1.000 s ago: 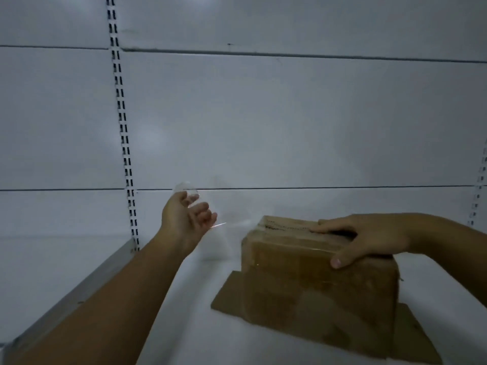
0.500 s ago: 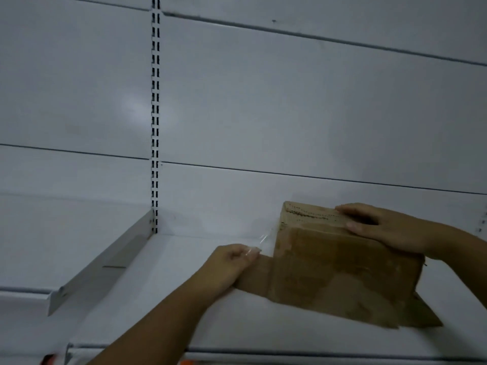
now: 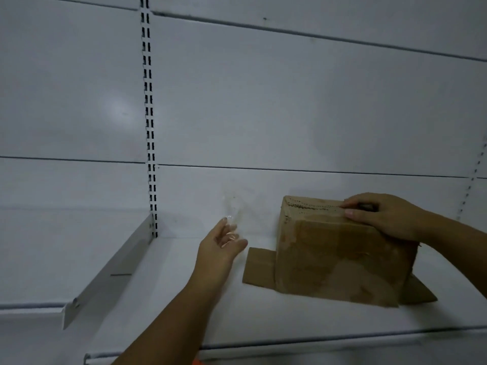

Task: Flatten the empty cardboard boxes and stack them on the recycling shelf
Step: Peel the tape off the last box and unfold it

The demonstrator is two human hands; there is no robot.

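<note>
A brown cardboard box (image 3: 340, 259) stands upright on the white shelf (image 3: 171, 306), to the right of the middle. Its bottom flaps lie spread flat to the left and right. My right hand (image 3: 384, 217) rests on the box's top right edge, fingers over the top and thumb on the front face. My left hand (image 3: 220, 246) hovers just left of the box, above the left flap, fingers loosely curled. A crumpled strip of clear tape (image 3: 229, 226) clings to its fingertips.
A white panelled back wall rises behind the shelf, with a slotted upright (image 3: 149, 114) left of centre. A grey shelf bracket (image 3: 110, 270) slants down at the left. The shelf's front lip (image 3: 329, 338) runs along the bottom.
My left hand went down to the box's left flap and has now lifted away from it, with clear tape on its fingers. The right hand stayed on the box top.
</note>
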